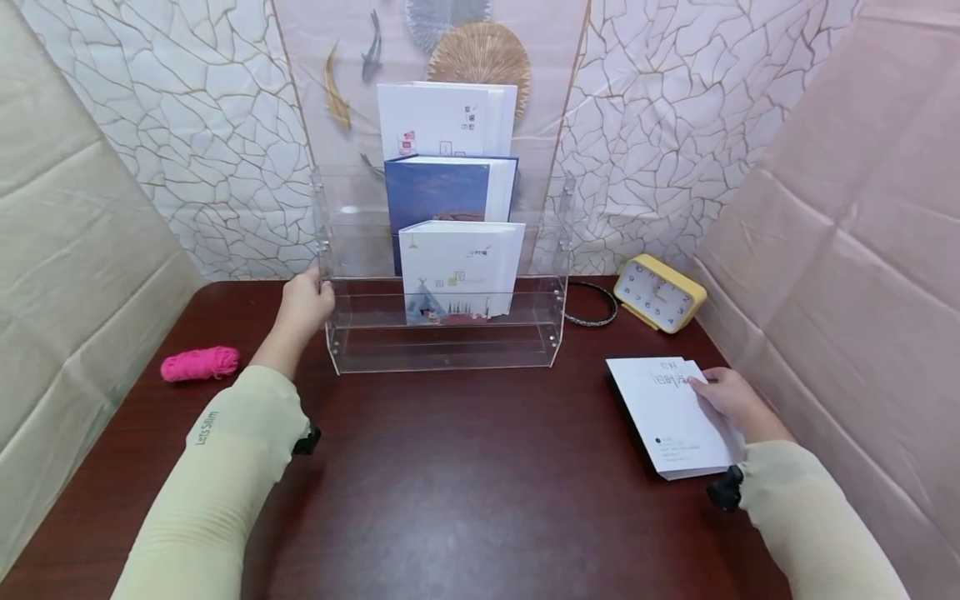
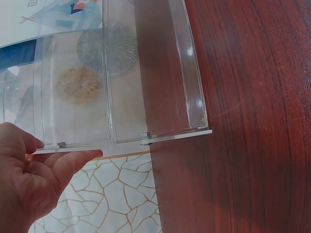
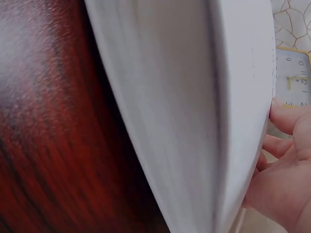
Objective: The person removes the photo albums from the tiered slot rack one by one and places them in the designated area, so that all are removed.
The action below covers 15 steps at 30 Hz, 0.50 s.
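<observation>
My left hand (image 1: 306, 298) pinches the left side panel of a clear acrylic rack (image 1: 442, 358), thumb inside and fingers outside in the left wrist view. Three books stand in its tiers: a white book (image 1: 442, 121) at the top, a blue book (image 1: 438, 196) in the middle, and a white book with a tent picture (image 1: 459, 262) in front. On the right, my right hand (image 1: 726, 398) grips a white paperback book (image 1: 675, 425) by its right edge, thumb on the cover. The book is tilted over the table, a dark shadow along its left side.
A yellow alarm clock (image 1: 660, 293) leans at the back right, beside a dark ring-shaped bangle (image 1: 613, 310) near the rack. On the left lies a bundle of pink yarn (image 1: 200, 364). Fabric-covered walls (image 1: 832, 200) enclose the dark red wooden table (image 1: 465, 483).
</observation>
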{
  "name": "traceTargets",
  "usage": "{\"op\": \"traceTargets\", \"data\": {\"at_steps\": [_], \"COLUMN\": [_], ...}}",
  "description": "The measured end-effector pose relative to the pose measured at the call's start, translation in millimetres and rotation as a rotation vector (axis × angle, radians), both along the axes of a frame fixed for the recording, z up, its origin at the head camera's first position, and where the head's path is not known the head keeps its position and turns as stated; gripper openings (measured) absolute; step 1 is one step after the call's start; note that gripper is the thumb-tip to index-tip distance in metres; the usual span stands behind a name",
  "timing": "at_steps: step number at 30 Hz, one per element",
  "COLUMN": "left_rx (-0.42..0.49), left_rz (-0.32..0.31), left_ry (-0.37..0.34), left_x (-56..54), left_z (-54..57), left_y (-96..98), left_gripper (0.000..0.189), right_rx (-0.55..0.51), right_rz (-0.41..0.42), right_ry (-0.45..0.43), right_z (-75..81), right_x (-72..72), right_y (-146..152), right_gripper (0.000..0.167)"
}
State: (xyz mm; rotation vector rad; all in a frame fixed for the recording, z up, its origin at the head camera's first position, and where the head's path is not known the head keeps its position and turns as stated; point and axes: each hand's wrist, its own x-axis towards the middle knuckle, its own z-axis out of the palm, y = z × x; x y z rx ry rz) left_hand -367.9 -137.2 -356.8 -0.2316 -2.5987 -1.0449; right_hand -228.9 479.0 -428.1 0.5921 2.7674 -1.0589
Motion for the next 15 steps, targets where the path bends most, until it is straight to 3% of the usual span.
{"op": "traceTargets", "data": {"at_steps": [2, 8, 15], "left_rx": [0.002, 0.009, 0.003], "left_rz": [-0.003, -0.003, -0.012], "left_ry": [0.002, 0.016, -0.01], "left_x": [0.2, 1.2, 2.1], "left_z": [-0.4, -0.4, -0.5], "left_y": [-0.4, 0.1, -0.8], "left_gripper": [0.023, 0.024, 0.027], "right_rx": [0.025, -0.05, -0.05], "right_rz": [0.007, -0.066, -0.136], "right_ry": [0.005, 0.022, -0.001], "right_z": [-2.3, -8.4, -12.9], "right_x": [1.8, 4.8, 6.7], "right_y": [-1, -3, -6], "right_gripper": [0.066, 0.064, 0.056]}}
